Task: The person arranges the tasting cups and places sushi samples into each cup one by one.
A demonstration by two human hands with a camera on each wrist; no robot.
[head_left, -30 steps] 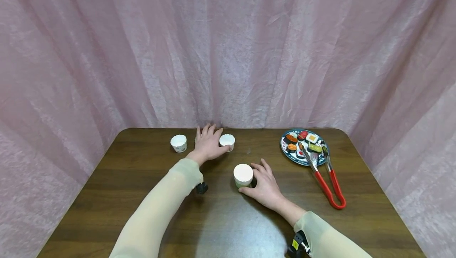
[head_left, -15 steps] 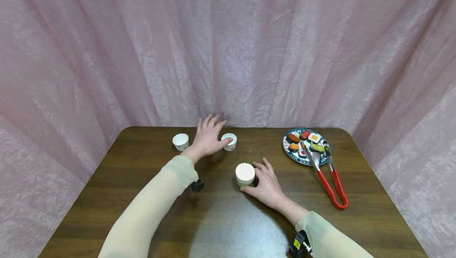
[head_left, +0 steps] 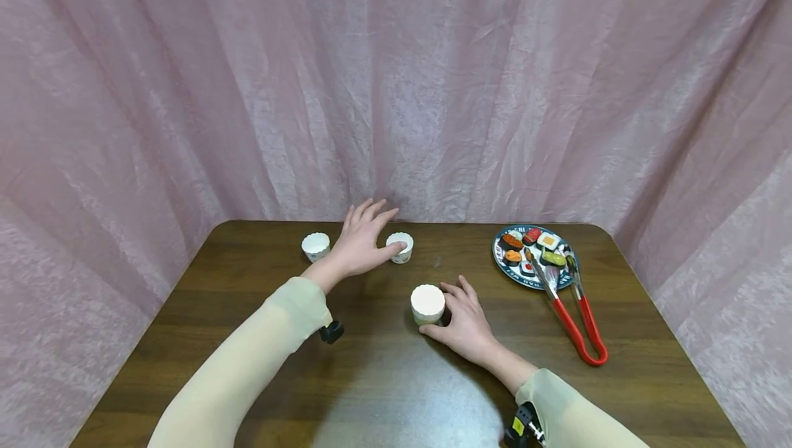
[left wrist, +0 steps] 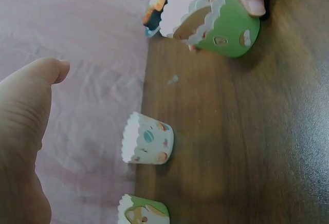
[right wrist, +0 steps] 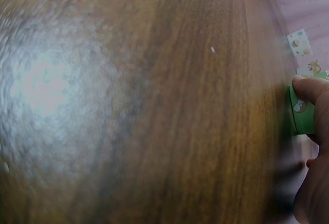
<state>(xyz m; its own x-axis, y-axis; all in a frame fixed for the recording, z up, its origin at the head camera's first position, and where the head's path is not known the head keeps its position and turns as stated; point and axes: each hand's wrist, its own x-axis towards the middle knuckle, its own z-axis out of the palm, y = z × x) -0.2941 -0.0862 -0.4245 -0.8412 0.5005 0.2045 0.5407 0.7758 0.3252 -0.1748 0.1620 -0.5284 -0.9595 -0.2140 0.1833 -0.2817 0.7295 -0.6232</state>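
Note:
My right hand (head_left: 464, 328) grips a nested stack of scalloped paper baking cups (head_left: 427, 304), thumb on the near side and fingers round the far right. In the left wrist view the stack's outer cup (left wrist: 237, 29) is green, with scalloped white rims showing above it. My left hand (head_left: 359, 242) is spread above the table's back edge, holding nothing. Its thumb overlaps a white baking cup (head_left: 401, 250) in the head view, but the left wrist view shows thumb and white cup (left wrist: 147, 141) apart. Another baking cup (head_left: 316, 247) stands left of that hand. A green cup (left wrist: 146, 211) shows low in the left wrist view.
On the right, a round patterned plate (head_left: 502, 271) carries several toy sushi pieces (head_left: 512, 241). Red-handled tongs (head_left: 575, 333) lie with their tips over the plate and their handles on the wooden table (head_left: 383, 379). A pink curtain (head_left: 396, 91) hangs behind the back edge.
My left hand has risen off the back of the table, and its forearm has shifted left. The right hand still holds the stack in nearly the same spot. The head view has shifted slightly.

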